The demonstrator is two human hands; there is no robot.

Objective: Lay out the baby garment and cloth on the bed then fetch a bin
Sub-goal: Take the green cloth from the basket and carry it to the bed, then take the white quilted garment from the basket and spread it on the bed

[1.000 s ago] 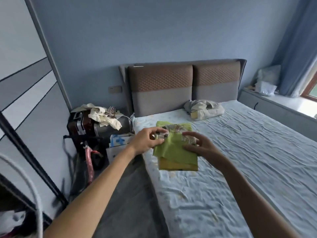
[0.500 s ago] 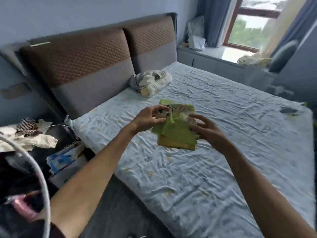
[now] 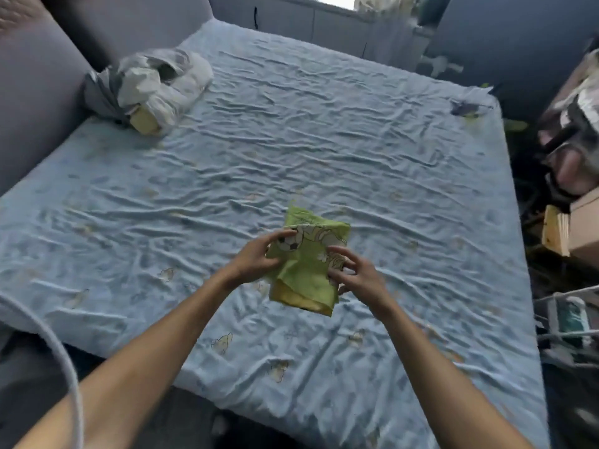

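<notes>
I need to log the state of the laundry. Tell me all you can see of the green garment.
The green garment is a small, soft-looking cloth piece, lime green with a cartoon print that includes a football, and a yellow layer showing at its lower edge. It is folded and not yet spread, held above the bed. The left hand pinches its upper left corner; the right hand grips its right edge with curled fingers.

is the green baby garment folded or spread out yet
Folded. The green garment is a compact layered bundle held over the bed by the left hand and right hand.
</notes>
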